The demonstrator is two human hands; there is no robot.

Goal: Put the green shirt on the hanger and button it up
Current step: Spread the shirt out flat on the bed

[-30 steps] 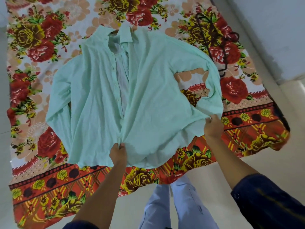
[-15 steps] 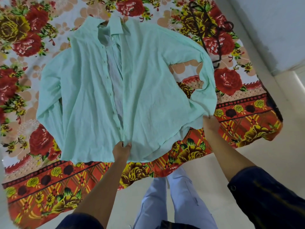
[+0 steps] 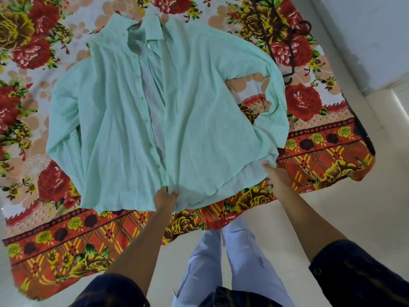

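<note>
A pale green shirt (image 3: pixel 115 120) lies face up and unbuttoned on a floral cloth (image 3: pixel 73 231), collar at the far end. My left hand (image 3: pixel 164 199) pinches the bottom of the front placket near the hem. At the shirt's lower right corner, my right hand (image 3: pixel 276 177) holds the hem beside the folded sleeve. A dark hanger (image 3: pixel 287 41) lies on the cloth beyond the shirt's right shoulder, apart from it.
The floral cloth is spread over a pale tiled floor (image 3: pixel 365 209). A white wall (image 3: pixel 371 29) runs along the right side. My legs in light blue trousers (image 3: pixel 239 262) stand at the cloth's near edge.
Both hands keep their hold on the hem. The shirt's lower edge has been drawn slightly and the view has shifted; the front panels lie a bit flatter.
</note>
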